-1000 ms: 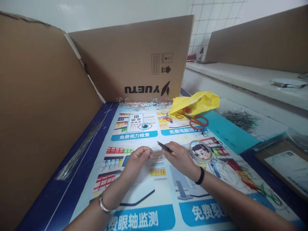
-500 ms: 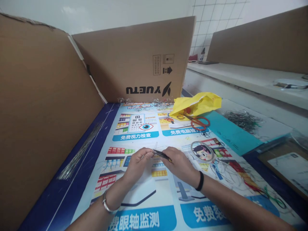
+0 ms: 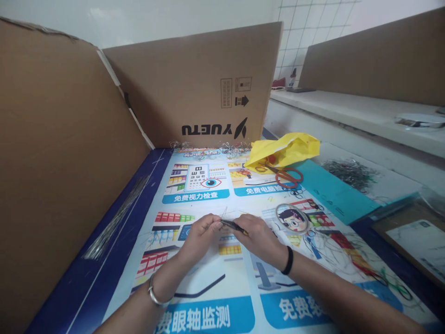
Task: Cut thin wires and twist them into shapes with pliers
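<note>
Over the poster (image 3: 239, 276), your right hand (image 3: 260, 236) grips the pliers (image 3: 233, 225) while your left hand (image 3: 199, 236) seems to pinch the wire (image 3: 225, 212) at their tip; a loose pinch could let it slip.

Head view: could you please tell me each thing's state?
Dark pointed tool: held in the right hand; open or shut unclear
Left hand: fingertips together, at the tool's tip
Yellow bag: lying, mouth open
Orange-handled scissors: lying at the bag's mouth
Silvery strands: loosely bundled
Silvery heap: tangled
Cardboard panel: upright
</note>
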Tool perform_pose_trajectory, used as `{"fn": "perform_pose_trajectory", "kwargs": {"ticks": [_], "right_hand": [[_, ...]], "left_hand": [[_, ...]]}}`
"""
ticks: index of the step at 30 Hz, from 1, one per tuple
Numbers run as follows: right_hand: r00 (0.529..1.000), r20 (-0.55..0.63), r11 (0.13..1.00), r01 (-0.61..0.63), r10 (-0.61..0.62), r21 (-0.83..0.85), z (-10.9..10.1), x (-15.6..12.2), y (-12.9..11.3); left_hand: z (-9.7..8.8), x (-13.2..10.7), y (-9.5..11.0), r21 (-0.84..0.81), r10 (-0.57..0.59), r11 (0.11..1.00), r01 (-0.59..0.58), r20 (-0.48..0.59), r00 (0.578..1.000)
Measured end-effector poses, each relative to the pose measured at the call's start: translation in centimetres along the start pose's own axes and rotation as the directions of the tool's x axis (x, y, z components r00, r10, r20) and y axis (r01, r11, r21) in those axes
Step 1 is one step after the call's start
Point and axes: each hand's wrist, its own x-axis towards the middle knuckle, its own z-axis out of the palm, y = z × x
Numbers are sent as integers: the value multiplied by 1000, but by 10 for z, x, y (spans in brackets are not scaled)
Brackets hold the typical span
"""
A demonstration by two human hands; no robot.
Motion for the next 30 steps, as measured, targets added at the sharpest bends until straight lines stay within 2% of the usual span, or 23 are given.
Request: {"fn": "perform_pose_trajectory", "kwargs": {"ticks": [7,10,13,18,23,30], "right_hand": [[1000,2,1000,3,-3,9,-1,-1,-1],[995,82,993,-59,50,104,-7,1,-5],[977,176,968,-158,124,193,-12,4,-7],[962,211,946,-221,172,237,-13,6,-7],[967,188,957,-208,171,202,-14,6,-10],[971,166,969,-195,170,152,-15,6,-14]], "left_hand": [[-2,0,2,7,37,999,-37,16,999],[-2,0,3,8,58,998,-58,15,998],[-1,0,3,-31,24,999,-24,2,1000],[0,-1,0,-60,13,998,-13,4,1000],[1,-1,-1,121,169,980,-158,-89,982],[-1,2,-2,295,414,879,-374,-87,906]]}}
